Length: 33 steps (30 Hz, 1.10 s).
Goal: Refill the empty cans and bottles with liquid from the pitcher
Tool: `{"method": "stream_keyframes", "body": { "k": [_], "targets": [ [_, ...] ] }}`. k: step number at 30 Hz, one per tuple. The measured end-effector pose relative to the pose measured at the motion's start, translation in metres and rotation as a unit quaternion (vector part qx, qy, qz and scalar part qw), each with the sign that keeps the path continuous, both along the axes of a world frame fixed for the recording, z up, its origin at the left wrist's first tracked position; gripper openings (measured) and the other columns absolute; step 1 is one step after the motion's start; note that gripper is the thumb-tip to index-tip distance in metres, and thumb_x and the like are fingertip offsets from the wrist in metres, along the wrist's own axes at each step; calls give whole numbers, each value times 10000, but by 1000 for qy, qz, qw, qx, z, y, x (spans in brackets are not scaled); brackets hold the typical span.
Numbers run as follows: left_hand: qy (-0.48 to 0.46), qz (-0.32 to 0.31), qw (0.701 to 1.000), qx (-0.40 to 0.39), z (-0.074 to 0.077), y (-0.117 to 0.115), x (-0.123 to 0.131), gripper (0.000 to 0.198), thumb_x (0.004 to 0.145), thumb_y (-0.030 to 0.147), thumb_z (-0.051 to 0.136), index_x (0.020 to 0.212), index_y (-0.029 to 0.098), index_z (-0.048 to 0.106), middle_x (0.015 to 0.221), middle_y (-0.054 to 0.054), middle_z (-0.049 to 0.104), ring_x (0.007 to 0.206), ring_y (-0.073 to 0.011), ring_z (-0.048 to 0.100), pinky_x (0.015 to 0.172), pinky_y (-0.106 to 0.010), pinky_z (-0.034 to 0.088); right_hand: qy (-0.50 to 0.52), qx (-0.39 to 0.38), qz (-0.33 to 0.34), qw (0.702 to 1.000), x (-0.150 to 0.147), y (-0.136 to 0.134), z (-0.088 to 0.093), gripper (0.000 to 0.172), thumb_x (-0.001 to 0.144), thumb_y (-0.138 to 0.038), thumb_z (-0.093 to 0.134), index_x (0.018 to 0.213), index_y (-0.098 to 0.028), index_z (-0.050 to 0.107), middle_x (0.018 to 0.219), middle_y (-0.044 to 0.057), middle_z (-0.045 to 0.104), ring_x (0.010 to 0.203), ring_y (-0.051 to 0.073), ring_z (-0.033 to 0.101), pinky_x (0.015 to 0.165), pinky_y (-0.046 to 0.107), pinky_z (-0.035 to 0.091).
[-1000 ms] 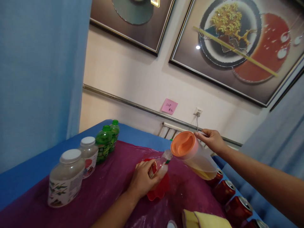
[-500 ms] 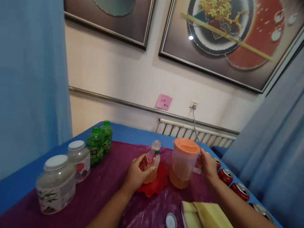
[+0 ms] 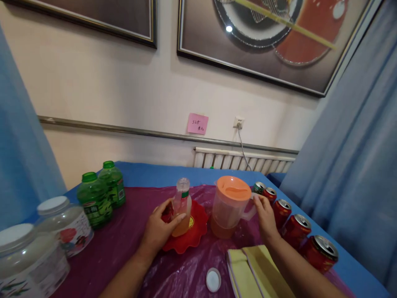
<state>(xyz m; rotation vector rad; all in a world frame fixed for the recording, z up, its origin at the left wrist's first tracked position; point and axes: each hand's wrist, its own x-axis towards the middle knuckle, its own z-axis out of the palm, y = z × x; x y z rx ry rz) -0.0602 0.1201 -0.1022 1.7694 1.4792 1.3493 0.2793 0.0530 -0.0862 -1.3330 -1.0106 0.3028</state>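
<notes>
My left hand [image 3: 158, 229] is wrapped round a small clear bottle [image 3: 181, 207] with no cap, holding orange drink, upright on a red scalloped plate [image 3: 189, 238]. My right hand [image 3: 263, 215] grips the handle of a clear jug [image 3: 231, 207] with an orange lid, which stands upright on the purple plastic sheet [image 3: 124, 244] just right of the plate, with a little orange drink in its bottom. A white cap [image 3: 213, 279] lies loose near the front.
Two green bottles [image 3: 99, 194] and two white-lidded jars [image 3: 58, 225] stand at the left. Several red cans [image 3: 297, 227] line the right edge of the blue table. A folded yellow cloth [image 3: 254, 273] lies at the front right. Blue curtains hang on both sides.
The jug was tilted over the bottle's mouth; it has since come down and now stands upright on the sheet. The bottle went from tilted to upright on the plate.
</notes>
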Motion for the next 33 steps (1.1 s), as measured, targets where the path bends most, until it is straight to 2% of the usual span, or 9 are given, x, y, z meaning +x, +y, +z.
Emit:
{"method": "stream_keyframes", "body": {
  "k": [3,6,9,13,17,20,26,30,33],
  "targets": [
    [9,5,1000,9,1,1,0,680,656,560,763,1209,183,645,1195,-125,732,1053,-312,711,966,-484,563,-52,77,-73,993,-9,-35,-10,340,864,-507,641,1068,-240,590,1054,84,653,929,251,618,788,354,511],
    [19,5,1000,11,1,0,1,720,642,587,764,1215,169,643,1190,-132,733,1053,-319,710,965,-492,563,-210,22,124,970,-39,-71,-36,181,929,-334,565,1069,-252,644,1104,95,667,959,237,632,808,336,518],
    [16,-5,1000,14,1,-2,2,736,639,602,761,1215,160,643,1175,-131,737,1036,-316,714,959,-489,566,-366,-50,290,883,-72,-87,-64,389,835,-325,681,1216,-252,648,1221,99,670,1084,265,627,941,370,500],
    [6,-11,1000,22,1,-4,3,732,643,601,762,1211,153,644,1175,-138,735,1035,-312,712,962,-484,562,-493,-140,341,788,-91,-79,-82,575,717,-364,806,1257,-241,654,1203,100,697,1019,288,647,931,392,508],
    [-1,-8,1000,24,0,-4,1,740,645,587,767,1227,147,639,1165,-143,737,1026,-310,714,953,-477,565,-540,-128,338,760,-97,-71,-71,423,739,-275,760,1154,-231,696,1015,78,717,867,248,638,823,351,528],
    [-10,0,1000,23,-1,-2,-1,714,647,565,772,1215,153,645,1147,-139,744,1018,-305,717,940,-474,570,-513,-82,343,783,-108,-69,-38,498,729,-214,730,1222,-244,670,1012,77,679,882,246,619,778,336,527],
    [-19,4,1000,24,-2,-5,-5,700,637,520,792,1221,164,643,1181,-140,737,1060,-312,710,952,-480,567,-191,73,322,924,-142,-26,42,337,976,-248,510,1303,-291,579,1131,55,608,998,178,608,876,306,506],
    [-19,-3,999,33,-1,-11,-6,653,640,451,799,1214,176,652,1178,-130,740,1048,-307,711,939,-480,570,46,165,249,953,-165,14,39,296,951,-346,605,1227,-265,535,1135,48,623,991,178,634,855,312,521],
    [-6,-15,999,43,0,-15,-5,623,625,385,812,1202,201,665,1177,-110,738,1048,-298,705,931,-461,570,79,206,245,944,-172,27,21,310,904,-322,681,1175,-265,541,1117,42,644,1027,188,646,896,333,518]
  ]
}}
